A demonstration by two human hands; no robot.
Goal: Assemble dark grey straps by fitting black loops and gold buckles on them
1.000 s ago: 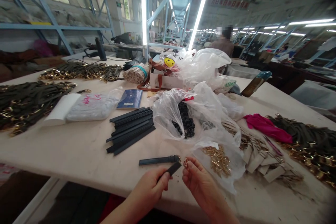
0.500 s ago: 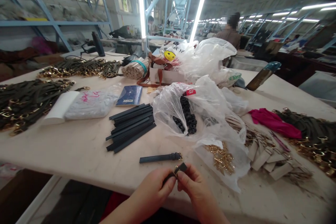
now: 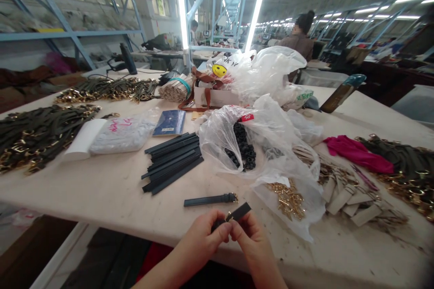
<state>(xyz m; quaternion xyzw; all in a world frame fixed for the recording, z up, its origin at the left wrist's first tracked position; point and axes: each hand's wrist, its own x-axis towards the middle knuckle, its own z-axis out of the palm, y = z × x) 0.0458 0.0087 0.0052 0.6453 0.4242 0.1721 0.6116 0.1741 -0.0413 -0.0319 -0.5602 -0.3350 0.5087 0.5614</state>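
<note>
Left hand (image 3: 210,230) and right hand (image 3: 250,230) are close together above the near edge of the pale table (image 3: 111,189), thumbs and fingers pinched on a dark strip (image 3: 241,211). Flat, narrow and matte, it ends squarely beyond the right hand, with a small gold-coloured fitting (image 3: 228,217) showing between the grips.

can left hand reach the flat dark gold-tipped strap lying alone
Probably yes: nothing blocks the gold-tipped strap just beyond the left hand, though that hand holds a flat dark strip.
</note>
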